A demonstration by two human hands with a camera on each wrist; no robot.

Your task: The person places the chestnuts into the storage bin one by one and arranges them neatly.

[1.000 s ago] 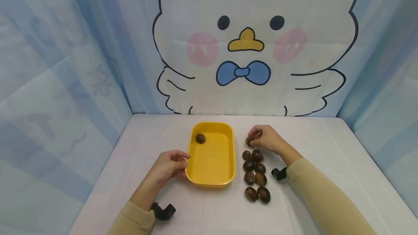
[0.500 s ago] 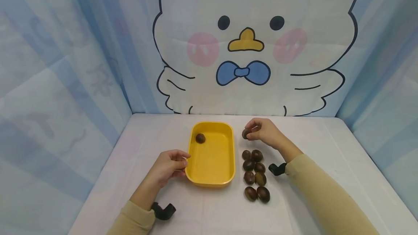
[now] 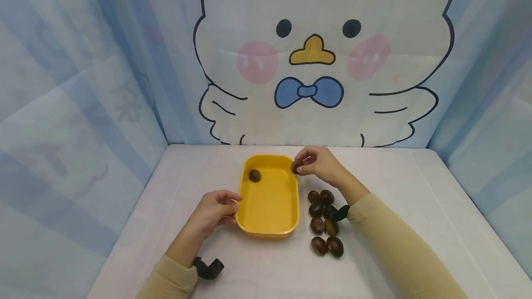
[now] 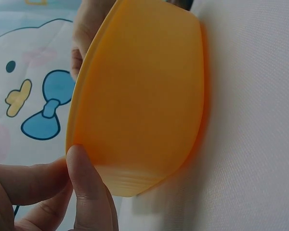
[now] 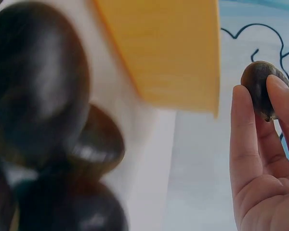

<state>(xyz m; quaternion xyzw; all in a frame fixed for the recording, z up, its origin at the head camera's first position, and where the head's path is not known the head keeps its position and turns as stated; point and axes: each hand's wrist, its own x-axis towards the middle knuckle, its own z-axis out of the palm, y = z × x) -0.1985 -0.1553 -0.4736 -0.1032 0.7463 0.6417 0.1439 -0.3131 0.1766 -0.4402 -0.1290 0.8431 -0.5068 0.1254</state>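
Note:
In the head view, my right hand (image 3: 323,166) pinches a brown chestnut (image 3: 296,166) at the right rim of a yellow tray (image 3: 266,233), near its far corner. The right wrist view shows this chestnut (image 5: 259,89) between the thumb and fingertips. My left hand (image 3: 214,213) holds the tray's left rim; in the left wrist view, its thumb (image 4: 84,175) lies against the outer wall. One chestnut (image 3: 255,176) sits inside the tray, toward the far left. Several more chestnuts (image 3: 318,246) lie in two columns right of the tray, one partly hidden by the right wrist's black mount.
The tray stands on a white-covered table (image 3: 199,165). A cloth backdrop with a cartoon bird (image 3: 309,119) hangs behind it, and blue curtains (image 3: 75,119) close off both sides. Black camera mounts sit at the wrists, the left mount (image 3: 209,269) above the tabletop.
My right hand has lifted the chestnut from the far end of the columns and carried it left to the tray's rim. The left hand and the tray have stayed put.

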